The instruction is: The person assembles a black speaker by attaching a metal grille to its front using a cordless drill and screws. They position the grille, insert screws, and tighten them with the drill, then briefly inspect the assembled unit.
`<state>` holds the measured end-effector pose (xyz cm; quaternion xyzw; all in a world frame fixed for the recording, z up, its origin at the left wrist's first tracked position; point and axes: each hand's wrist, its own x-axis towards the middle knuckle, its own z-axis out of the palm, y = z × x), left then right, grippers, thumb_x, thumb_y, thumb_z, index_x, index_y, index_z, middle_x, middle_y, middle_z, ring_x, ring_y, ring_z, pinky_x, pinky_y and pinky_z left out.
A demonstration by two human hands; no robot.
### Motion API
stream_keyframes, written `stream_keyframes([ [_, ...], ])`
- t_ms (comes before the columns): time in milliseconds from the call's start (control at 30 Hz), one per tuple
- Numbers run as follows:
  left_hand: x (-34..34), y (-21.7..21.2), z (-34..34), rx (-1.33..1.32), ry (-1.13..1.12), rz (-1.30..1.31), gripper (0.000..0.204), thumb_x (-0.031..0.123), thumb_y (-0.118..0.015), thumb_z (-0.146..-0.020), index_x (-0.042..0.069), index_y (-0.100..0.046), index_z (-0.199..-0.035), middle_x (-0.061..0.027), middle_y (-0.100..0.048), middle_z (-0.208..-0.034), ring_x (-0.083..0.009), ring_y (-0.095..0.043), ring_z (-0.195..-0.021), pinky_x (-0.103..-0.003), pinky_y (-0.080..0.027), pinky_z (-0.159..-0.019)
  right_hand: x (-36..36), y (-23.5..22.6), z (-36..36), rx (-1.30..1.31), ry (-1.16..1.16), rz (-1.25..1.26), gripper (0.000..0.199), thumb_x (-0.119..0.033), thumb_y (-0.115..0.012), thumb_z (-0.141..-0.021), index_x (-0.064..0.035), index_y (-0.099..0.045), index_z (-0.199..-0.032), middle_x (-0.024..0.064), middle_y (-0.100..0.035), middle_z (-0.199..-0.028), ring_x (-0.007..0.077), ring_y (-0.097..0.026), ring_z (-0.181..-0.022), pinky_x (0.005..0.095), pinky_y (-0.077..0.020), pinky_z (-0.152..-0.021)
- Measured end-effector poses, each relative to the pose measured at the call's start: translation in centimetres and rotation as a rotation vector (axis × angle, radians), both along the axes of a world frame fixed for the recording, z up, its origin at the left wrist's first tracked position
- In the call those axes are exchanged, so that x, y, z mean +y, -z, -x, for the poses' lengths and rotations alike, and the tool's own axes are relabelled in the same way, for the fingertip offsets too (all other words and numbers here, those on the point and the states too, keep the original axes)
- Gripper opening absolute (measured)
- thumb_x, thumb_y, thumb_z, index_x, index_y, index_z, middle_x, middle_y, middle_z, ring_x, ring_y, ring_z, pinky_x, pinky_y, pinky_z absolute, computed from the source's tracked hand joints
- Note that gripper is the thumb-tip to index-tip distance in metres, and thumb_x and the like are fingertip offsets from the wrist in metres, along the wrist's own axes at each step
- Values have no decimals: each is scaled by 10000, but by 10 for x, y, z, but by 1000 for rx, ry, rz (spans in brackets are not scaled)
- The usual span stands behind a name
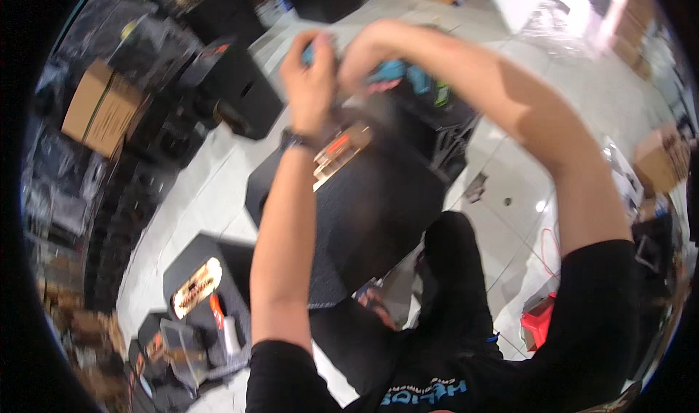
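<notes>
Both my arms reach out over a large black textured box (386,195), which looks like a speaker cabinet. My left hand (312,78) is closed above its far side, fingers curled around something small and blue that I cannot make out. Close to its right is my right hand (358,60), bent down at the wrist; its fingers are hidden and smeared by motion. Below the hands, a shiny gold-coloured plate (331,167) with an orange part lies on the box. Blue items (393,69) and a bright green item (442,93) sit beyond it, partly behind my right arm.
At the lower left, another black box (240,260) carries a gold plate (196,288), an orange-and-white tube (229,333) and a clear plastic container (184,351). A black cabinet (233,85) and a cardboard box (102,107) stand left. A red item (537,320) lies right.
</notes>
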<state>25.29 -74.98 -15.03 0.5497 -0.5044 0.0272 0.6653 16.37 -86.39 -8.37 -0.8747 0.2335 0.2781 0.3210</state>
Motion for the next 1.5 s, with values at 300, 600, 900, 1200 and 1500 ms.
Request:
stream_keyframes([
  [300,-14,-31,-10,-322,-37,-43,260,173,-589,-1011,-47,-662,-894,-131,-659,-772,-145,-597,-736,-322,-474,-702,-15,3,-40,163,-47,48,182,-87,-710,-748,-81,-566,-637,61,-608,-667,208,-585,-578,382,-530,-601],
  [600,-17,-17,-24,-284,-112,-8,433,246,-549,-1059,-65,-608,-765,-155,-538,-597,-157,-440,-549,-372,-375,-546,-4,-3,-54,288,-9,48,141,-114,-762,-766,-70,-632,-731,56,-641,-727,206,-627,-635,361,-551,-626],
  [900,-36,-11,-37,-352,-327,71,488,307,-574,-1056,-53,-612,-729,-132,-507,-570,-132,-425,-551,-384,-363,-530,35,-21,-14,-244,150,871,318,-214,-864,-739,-97,-778,-1022,76,-755,-1027,263,-732,-969,422,-562,-862],
  [1200,-31,-23,-18,-415,-475,-141,390,415,-618,-993,58,-763,-938,-204,-705,-784,-384,-707,-765,-439,-545,-680,35,14,28,-536,-132,1273,395,-410,-877,-708,-111,-802,-956,91,-781,-925,274,-771,-863,392,-614,-754],
  [1500,-29,-17,-26,-335,-496,108,461,279,-601,-991,-31,-660,-654,-246,-624,-655,-421,-637,-595,-499,-467,-564,36,17,7,-561,-160,1297,323,-317,-856,-698,-55,-780,-871,142,-760,-876,272,-750,-820,381,-593,-762],
])
